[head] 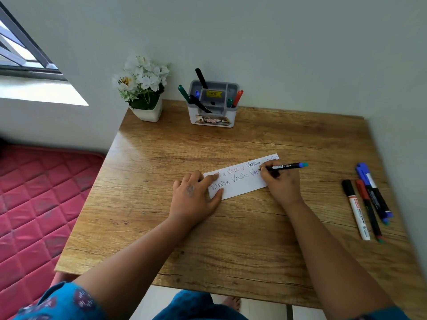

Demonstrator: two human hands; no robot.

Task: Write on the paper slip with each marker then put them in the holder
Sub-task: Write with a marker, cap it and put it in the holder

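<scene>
One slip (240, 181) lies mid-table (161, 227). The left hand (194, 197) lies flat, fingers spread, on its left end. The right hand (280, 181) grips one marker (285, 166), tip on the slip's right part. Four markers (367, 204) lie near the right edge. The holder (212, 116) at the far edge contains six. The near table area is open.

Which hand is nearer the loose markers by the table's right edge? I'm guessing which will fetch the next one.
Right. The right hand writes just left of the loose markers; the left hand is farther, pinning the slip's far end.
</scene>
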